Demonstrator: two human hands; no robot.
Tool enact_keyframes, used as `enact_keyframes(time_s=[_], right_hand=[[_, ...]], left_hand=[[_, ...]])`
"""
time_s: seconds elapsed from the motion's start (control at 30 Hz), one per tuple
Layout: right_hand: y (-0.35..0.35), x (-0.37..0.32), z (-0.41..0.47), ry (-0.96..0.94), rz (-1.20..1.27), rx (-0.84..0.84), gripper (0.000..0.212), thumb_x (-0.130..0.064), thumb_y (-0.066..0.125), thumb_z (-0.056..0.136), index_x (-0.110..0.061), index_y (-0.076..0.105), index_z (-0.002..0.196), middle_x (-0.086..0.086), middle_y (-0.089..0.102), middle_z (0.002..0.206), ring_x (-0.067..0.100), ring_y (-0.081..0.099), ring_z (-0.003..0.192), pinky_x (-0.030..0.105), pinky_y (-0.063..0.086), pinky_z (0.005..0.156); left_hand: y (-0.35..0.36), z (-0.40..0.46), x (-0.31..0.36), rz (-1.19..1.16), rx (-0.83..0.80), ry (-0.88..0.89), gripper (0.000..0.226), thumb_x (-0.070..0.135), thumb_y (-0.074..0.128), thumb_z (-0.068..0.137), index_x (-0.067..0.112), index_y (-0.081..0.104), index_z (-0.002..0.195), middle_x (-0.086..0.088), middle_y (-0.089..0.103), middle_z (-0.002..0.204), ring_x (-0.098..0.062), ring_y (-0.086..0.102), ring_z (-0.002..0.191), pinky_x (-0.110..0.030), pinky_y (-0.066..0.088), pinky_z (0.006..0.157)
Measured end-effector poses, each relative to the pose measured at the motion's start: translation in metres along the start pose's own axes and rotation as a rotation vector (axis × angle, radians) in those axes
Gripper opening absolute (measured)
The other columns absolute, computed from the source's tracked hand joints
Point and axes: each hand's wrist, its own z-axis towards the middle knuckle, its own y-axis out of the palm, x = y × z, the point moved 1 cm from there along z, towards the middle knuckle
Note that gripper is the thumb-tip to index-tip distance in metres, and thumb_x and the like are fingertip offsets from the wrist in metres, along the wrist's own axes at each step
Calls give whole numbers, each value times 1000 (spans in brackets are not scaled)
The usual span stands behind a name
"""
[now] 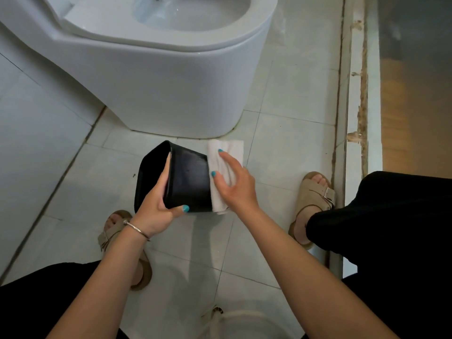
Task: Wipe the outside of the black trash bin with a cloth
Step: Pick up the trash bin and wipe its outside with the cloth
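Left hand [156,204] grips the black bin's [188,179] rim; right hand [234,184] presses the cloth [226,155] flat-fingered against its base — best rotate steadily, overlapping strokes.

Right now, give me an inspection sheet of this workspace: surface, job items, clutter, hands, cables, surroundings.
Surface: pale tiled floor, a small dark speck left of the bin.
Job's things: black trash bin held tipped on its side off the floor, opening facing left; white cloth folded against its base end.
Clutter: white object with a knotted cord at the bottom edge, cannot tell what it is.
Grippers: left hand grips the bin's rim, fingers inside, thumb outside; right hand presses the cloth to the bin.
Cables: nothing seen.
Surroundings: white toilet just beyond the bin; worn door sill at right; sandalled feet either side.
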Motion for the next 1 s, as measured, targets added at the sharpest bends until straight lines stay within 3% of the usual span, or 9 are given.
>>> enact_keyframes(time_s=[0.1, 0.2, 0.27, 0.43, 0.57, 0.73, 0.83, 0.9, 1.0], right_hand=[[-9, 36, 3, 168, -6, 54, 49, -40, 60, 90, -47, 45, 137, 5, 56, 121, 23, 55, 109, 24, 43, 90], [-17, 55, 9, 278, -36, 88, 49, -42, 56, 91, -46, 43, 138, 7, 56, 125, 28, 55, 112, 34, 46, 94], [-16, 55, 10, 298, -62, 99, 49, -42, 55, 91, -45, 42, 139, 8, 56, 123, 29, 55, 111, 37, 47, 95], [-2, 15, 1, 184, 11, 109, 49, -39, 57, 90, -45, 43, 137, 6, 56, 122, 25, 53, 110, 31, 43, 93], [12, -41, 2, -75, 0, 15, 50, -40, 61, 86, -48, 45, 133, 5, 59, 109, 20, 54, 98, 28, 43, 88], [18, -49, -1, -177, -7, -97, 49, -40, 60, 88, -52, 43, 133, 4, 50, 99, 16, 51, 87, 23, 40, 78], [16, -34, 5, -134, -63, -114, 48, -41, 58, 91, -50, 42, 136, 2, 46, 100, 16, 50, 85, 21, 38, 75], [10, -13, 10, -76, -126, -103, 49, -42, 56, 92, -49, 41, 137, 2, 45, 104, 16, 49, 87, 21, 38, 76], [-3, 19, 17, 28, -154, -49, 48, -43, 56, 92, -48, 42, 138, 1, 44, 107, 14, 48, 88, 21, 37, 79]], left_hand=[[0, -4, -2, 0, 13, -30, 110, -7, 72, 76, 47, 7, 147, 21, 31, 146, 5, 32, 133, -24, 34, 107], [-1, -1, 1, 31, 2, -36, 111, -5, 72, 76, 54, 6, 143, 14, 29, 150, -7, 31, 137, -28, 36, 107], [-3, 2, 1, 59, -5, -33, 112, -5, 72, 76, 51, 4, 145, 13, 27, 151, -8, 29, 138, -21, 36, 104], [1, 8, 4, 112, -23, -14, 115, -3, 74, 75, 45, 1, 149, 11, 23, 154, -6, 25, 141, -30, 29, 113], [2, 8, 11, 14, -68, 10, 114, 9, 78, 68, 31, 3, 151, 11, 34, 150, 8, 36, 131, -12, 35, 102], [-3, -6, 4, -81, -69, 21, 111, 27, 79, 65, 28, 10, 152, 5, 35, 151, -15, 35, 139, -45, 33, 111], [-13, -8, 0, -47, -15, -26, 107, 29, 78, 63, 37, 14, 148, 9, 40, 146, -3, 41, 132, -30, 42, 104], [-19, -12, -9, -49, 52, -72, 106, 18, 81, 65, 36, 15, 147, 20, 41, 136, 10, 45, 121, -18, 43, 98], [-21, -14, -22, -31, 86, -107, 108, -10, 72, 74, 32, 9, 151, 18, 42, 136, 1, 43, 125, -22, 39, 103]])
